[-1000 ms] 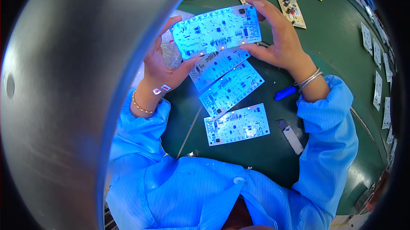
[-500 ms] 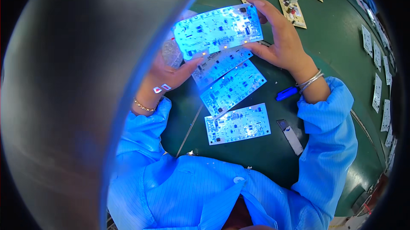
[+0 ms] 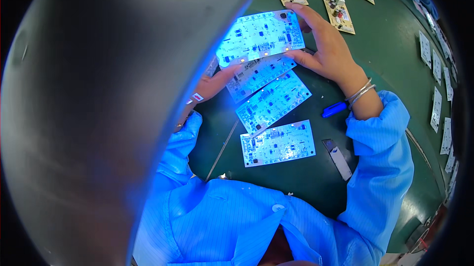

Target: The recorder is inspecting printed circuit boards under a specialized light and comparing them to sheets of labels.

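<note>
Both hands hold a white circuit board, lit bright blue, with small dark parts on its upper face. My right hand grips its right end between thumb and fingers. At the lower left corner is the thumb of my left hand; the other left fingers are hidden behind the board and a large dark form. Partly under the held board lies a second circuit board, overlapping a third circuit board. Nearer my body, another circuit board rests flat on the green table.
A large blurred grey form blocks the left side. A blue pen and a flat metal strip lie by my right sleeve. Tan boards with tall components sit at the back; several white boards line the right.
The grey form now covers more of the left side, including much of my left hand and the held board's left edge. My grip on the board looks the same.
</note>
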A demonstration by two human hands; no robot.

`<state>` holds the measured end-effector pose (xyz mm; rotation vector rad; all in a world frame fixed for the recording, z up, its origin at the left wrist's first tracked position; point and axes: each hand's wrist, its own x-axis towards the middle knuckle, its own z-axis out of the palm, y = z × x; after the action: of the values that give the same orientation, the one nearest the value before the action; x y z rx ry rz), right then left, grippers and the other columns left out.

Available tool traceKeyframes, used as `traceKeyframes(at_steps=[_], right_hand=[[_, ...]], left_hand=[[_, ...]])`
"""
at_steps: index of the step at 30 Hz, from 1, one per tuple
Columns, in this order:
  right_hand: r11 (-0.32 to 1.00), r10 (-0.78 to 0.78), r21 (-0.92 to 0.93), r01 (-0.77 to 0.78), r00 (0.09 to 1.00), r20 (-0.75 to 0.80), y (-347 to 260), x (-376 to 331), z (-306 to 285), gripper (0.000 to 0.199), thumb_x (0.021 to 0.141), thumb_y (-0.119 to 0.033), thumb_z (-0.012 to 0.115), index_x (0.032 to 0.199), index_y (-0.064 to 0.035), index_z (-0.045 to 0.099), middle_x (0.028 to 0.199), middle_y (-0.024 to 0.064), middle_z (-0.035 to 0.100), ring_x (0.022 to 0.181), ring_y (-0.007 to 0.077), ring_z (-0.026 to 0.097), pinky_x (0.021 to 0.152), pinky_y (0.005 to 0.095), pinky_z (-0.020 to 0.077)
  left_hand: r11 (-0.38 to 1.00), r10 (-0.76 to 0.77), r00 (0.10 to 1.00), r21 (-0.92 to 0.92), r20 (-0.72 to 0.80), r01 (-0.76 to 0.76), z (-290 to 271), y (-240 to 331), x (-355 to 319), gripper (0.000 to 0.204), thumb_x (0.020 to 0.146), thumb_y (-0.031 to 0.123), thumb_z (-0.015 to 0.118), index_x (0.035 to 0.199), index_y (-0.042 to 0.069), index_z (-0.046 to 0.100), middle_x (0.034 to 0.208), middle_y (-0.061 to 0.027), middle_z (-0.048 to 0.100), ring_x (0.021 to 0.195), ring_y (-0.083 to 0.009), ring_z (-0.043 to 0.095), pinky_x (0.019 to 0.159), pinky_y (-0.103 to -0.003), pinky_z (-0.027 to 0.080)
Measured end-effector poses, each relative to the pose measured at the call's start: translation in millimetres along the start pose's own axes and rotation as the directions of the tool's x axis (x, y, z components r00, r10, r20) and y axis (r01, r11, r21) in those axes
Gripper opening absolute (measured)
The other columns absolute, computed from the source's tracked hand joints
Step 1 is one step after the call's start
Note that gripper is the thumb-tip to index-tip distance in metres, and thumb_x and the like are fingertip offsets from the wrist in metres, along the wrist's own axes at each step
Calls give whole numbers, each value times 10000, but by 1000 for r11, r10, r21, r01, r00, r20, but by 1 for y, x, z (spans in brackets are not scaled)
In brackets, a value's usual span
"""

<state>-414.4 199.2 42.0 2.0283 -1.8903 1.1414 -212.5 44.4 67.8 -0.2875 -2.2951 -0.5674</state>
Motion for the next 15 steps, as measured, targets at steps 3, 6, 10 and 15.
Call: traceKeyframes(at_steps=[3,6,10,15], right_hand=[[999,23,44,-23,1000,-10,-4,1,-5,694,687,-319,666,1232,-58,325,1228,135,426,924,308,529,776,353,439],[994,-57,86,68,992,-115,-1,0,-1,705,673,-293,684,1233,-60,324,1230,138,427,886,300,541,748,345,448],[990,-120,58,132,977,-177,-2,2,-2,711,668,-276,688,1237,-65,318,1240,145,419,988,320,510,778,352,448],[994,-87,49,96,983,-160,-6,1,-8,698,671,-280,685,1230,-65,326,1245,142,416,1063,326,469,819,359,436]], left_hand=[[997,-83,995,-3,50,83,2,0,-1,914,639,102,720,1308,133,96,1141,-221,443,1033,-294,461,887,-400,356],[991,-133,990,-17,46,134,1,-1,1,899,649,110,719,1305,133,105,1153,-220,437,1048,-295,454,895,-400,351],[989,-144,989,-13,29,144,2,0,0,887,658,117,717,1306,140,112,1172,-223,422,1065,-299,444,897,-402,350],[999,-46,999,17,23,46,5,-3,3,866,662,118,714,1307,145,137,1177,-226,416,1078,-309,435,896,-407,352]])
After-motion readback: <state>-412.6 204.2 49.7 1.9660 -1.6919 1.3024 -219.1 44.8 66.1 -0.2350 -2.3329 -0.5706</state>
